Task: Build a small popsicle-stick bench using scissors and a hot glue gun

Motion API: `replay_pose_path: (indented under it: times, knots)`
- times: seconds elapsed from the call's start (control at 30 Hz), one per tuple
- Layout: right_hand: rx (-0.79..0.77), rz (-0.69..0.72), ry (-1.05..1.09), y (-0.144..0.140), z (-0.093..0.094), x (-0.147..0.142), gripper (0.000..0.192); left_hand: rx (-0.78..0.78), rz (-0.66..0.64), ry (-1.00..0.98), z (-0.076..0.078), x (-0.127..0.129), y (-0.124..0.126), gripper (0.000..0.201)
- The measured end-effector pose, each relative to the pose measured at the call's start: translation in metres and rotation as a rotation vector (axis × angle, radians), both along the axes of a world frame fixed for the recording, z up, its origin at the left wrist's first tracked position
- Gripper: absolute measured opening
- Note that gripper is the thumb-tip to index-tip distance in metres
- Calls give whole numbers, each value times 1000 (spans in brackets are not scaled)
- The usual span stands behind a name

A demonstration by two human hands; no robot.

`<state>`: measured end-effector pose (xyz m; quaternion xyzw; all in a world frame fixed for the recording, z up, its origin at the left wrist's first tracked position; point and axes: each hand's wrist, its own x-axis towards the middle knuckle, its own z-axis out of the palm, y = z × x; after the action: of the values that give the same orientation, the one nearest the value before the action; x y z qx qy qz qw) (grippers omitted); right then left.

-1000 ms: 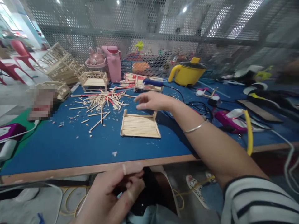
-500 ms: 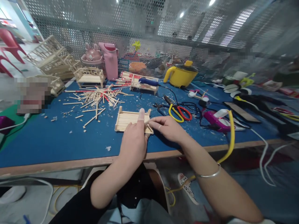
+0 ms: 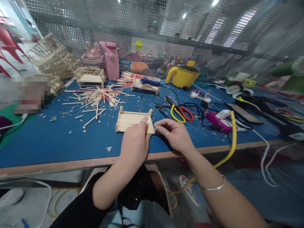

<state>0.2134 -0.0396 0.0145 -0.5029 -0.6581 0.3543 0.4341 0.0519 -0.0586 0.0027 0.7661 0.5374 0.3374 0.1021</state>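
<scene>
Both hands have settled lower: left hand rests on the stick panel's near corner on the blue desk, right hand beside it, fingers pinched together.

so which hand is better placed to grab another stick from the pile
Probably the left hand. It rests on the stick panel, on the side facing the loose stick pile. The right hand pinches at the panel's far corner, away from it.

Black sleeve on the left arm, thin silver bangle on the right wrist.
</scene>
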Motion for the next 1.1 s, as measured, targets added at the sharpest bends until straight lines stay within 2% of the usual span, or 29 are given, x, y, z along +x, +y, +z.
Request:
replay_pose_path:
  times: [0.2,0.37,0.43,0.53,0.83,0.93,1.03,1.1]
  knots:
    - [6,-32,18,0,2,-4,11,-13,19,25,1,1,-1,49]
    - [42,-38,-26,-3,-1,-3,13,-10,-13,43,4,4,-1,52]
    - [43,-39,-19,-3,-2,-2,13,-13,1,55,6,6,-1,44]
    - [46,-46,-17,-3,-2,-1,13,-35,3,53,7,8,0,18]
    - [-7,-2,-2,-4,1,-2,16,-40,-14,68,10,6,1,15]
    - [-51,6,77,-5,3,-2,25,-43,-56,99,12,2,2,9]
    - [-114,-8,259,-4,3,0,35,-43,-84,99,12,-3,3,26]
    - [-135,-6,330,-3,4,2,32,-55,-101,79,10,-6,3,39]
